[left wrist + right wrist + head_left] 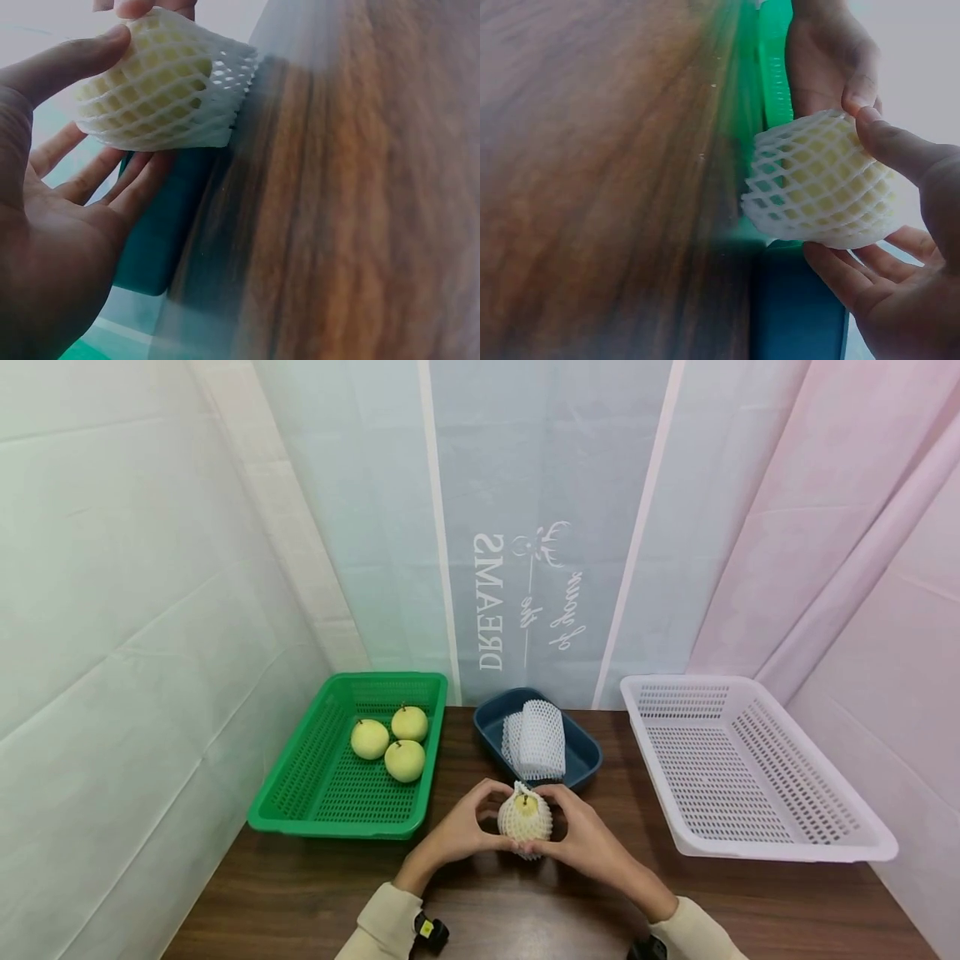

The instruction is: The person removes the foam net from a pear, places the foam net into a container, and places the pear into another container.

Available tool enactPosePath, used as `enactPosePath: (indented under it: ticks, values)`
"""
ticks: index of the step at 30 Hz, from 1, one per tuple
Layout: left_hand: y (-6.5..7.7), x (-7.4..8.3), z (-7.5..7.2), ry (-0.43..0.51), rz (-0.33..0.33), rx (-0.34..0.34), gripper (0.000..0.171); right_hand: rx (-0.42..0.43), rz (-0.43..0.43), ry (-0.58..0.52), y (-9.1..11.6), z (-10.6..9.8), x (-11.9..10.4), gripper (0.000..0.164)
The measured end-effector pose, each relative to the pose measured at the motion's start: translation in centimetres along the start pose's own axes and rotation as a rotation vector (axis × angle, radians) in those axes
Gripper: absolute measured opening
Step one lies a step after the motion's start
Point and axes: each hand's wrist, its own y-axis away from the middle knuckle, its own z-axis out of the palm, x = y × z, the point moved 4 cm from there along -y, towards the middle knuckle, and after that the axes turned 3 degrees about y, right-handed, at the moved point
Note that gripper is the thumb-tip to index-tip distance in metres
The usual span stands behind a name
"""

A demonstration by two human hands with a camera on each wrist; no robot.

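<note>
A pale yellow pear (527, 806) sits inside a white foam net sleeve (525, 837), its stem showing through the open top. My left hand (467, 827) grips the sleeved pear from the left, thumb on the near side and fingers on the far side. From the right, my right hand (587, 837) holds it the same way, and the two thumbs meet in front. In the left wrist view the netting (161, 90) is stretched round the fruit, with a loose end past its base. The right wrist view shows the same netting (817, 184) held between thumb and fingers.
Beyond the hands stands a dark blue tray (585, 758) with more white foam net sleeves (543, 739). A green basket (337, 828) at left contains three pears (405, 761). The white basket (780, 850) is at right on the brown wooden table (517, 910). Fabric curtains (540, 460) hang behind.
</note>
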Motion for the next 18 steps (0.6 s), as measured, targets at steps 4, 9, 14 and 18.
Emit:
enactPosePath:
  ticks: [4,9,14,18]
  values:
    - [0.05,-0.22,0.08,-0.012,-0.031,-0.011,0.070,-0.013,0.004,0.007,0.19,0.30,0.18,0.077]
    - [0.06,-0.50,0.08,-0.017,-0.037,-0.024,0.069,-0.028,0.013,0.029,0.27,0.49,0.24,0.078]
    - [0.08,-0.74,0.01,-0.041,-0.038,-0.044,0.068,-0.038,0.023,0.047,0.44,0.78,0.25,0.077]
    - [0.10,-0.73,-0.02,-0.044,-0.054,-0.055,0.068,-0.049,0.013,0.034,0.49,0.86,0.30,0.076]
